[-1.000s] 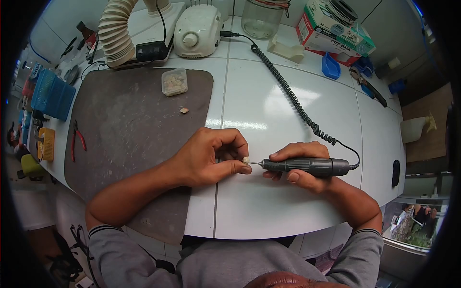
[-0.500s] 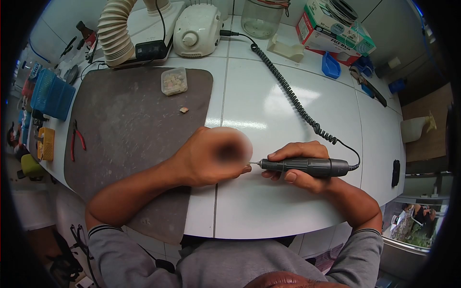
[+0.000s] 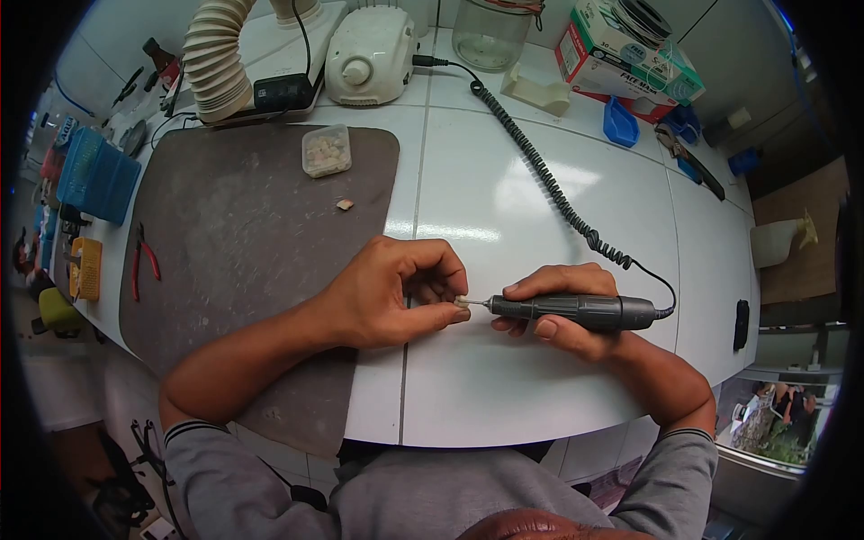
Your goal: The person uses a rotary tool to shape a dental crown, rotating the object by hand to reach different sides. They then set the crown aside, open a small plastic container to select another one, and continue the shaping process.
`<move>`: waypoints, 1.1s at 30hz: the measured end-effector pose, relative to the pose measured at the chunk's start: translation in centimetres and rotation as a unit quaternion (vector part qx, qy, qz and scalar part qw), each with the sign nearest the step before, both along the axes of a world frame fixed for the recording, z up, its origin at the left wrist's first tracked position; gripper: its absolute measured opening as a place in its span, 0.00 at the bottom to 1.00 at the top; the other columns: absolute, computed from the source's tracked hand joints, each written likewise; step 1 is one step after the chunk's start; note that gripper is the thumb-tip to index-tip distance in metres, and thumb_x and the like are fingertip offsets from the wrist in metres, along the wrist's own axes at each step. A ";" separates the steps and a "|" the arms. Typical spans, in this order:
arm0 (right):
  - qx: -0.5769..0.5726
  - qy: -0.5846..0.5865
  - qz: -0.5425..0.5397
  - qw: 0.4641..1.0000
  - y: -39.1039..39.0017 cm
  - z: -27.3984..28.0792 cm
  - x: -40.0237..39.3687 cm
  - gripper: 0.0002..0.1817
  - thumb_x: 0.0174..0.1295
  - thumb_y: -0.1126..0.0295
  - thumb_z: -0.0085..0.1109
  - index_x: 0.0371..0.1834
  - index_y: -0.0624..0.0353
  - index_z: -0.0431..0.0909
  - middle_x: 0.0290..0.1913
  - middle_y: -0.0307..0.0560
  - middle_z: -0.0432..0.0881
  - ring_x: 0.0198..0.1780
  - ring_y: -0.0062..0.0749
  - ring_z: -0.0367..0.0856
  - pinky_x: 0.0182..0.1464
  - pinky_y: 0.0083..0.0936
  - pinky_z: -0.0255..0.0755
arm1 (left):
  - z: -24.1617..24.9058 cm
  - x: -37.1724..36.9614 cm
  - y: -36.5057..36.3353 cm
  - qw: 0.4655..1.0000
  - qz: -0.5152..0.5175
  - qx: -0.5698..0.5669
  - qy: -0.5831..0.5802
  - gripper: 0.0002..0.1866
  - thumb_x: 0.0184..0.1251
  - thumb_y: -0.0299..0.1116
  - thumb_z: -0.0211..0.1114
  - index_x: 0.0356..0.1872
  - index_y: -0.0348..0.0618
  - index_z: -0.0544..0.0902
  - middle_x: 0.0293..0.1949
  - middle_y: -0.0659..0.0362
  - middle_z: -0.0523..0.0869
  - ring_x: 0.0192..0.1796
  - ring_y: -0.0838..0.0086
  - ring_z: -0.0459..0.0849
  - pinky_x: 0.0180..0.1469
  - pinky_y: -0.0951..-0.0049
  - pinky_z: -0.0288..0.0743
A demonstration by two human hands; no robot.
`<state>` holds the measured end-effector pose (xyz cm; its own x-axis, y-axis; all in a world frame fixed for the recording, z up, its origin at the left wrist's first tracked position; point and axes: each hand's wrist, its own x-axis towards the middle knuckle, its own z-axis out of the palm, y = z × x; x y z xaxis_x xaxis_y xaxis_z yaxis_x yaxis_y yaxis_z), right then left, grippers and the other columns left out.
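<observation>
Left hand [image 3: 373,292]: One small pale piece [image 3: 461,302] is pinched between the thumb and curled forefinger, held over the worktop [image 3: 531,387] just beyond the right edge of the mat [image 3: 225,216].

Right hand [image 3: 589,342]: One dark drill [image 3: 576,312] is gripped along its barrel, the fingers closed around it from both sides.

Bit [image 3: 478,302]: One thin bit is pointed left at the pale piece. Contact appears to be made, though whether the bit is spinning cannot be told.

Drill work: The pale piece is judged to be in the middle of being worked with the bit. A firm pinch, a steady drill and small, controlled movements are called for, with the bit kept clear of the thumb.

Mat: One open tub [image 3: 326,151] of similar pieces, too many and too small to be counted, is seen with one loose chip [image 3: 345,205] and one pair of red pliers [image 3: 144,261].

Drill supply: One coiled cord [image 3: 549,184] is run from one white control box [image 3: 371,58] to the drill.

Far right: One pair of cutters [image 3: 688,164] is laid near two blue scoops [image 3: 620,123].
</observation>
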<state>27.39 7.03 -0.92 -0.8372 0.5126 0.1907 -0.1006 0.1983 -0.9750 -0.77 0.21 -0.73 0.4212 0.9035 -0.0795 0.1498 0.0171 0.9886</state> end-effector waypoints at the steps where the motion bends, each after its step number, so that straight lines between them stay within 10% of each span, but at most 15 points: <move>1: -0.006 -0.003 -0.004 1.000 -0.1 0.1 0.0 0.19 0.68 0.71 0.64 0.58 0.71 0.82 0.48 0.60 0.92 0.48 0.43 0.95 0.53 0.32 0.89 | 0.0 0.0 0.0 1.000 -0.001 0.000 0.000 0.10 0.66 0.23 0.78 0.42 0.34 0.84 0.41 0.57 0.89 0.42 0.79 0.89 0.46 0.77 0.85; 33: -0.067 0.023 0.005 0.997 0.1 -0.3 0.4 0.20 0.73 0.72 0.61 0.62 0.75 0.78 0.52 0.64 0.90 0.53 0.45 0.93 0.54 0.30 0.89 | 0.0 -0.2 0.0 1.000 -0.001 -0.014 -0.024 0.10 0.67 0.19 0.76 0.44 0.35 0.83 0.41 0.58 0.90 0.46 0.77 0.90 0.50 0.75 0.83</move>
<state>27.83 7.16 -1.20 -0.8341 0.5282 0.1593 -0.1477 0.0645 -0.9869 -1.02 0.26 -0.70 0.4261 0.9007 -0.0852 0.1023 0.0456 0.9937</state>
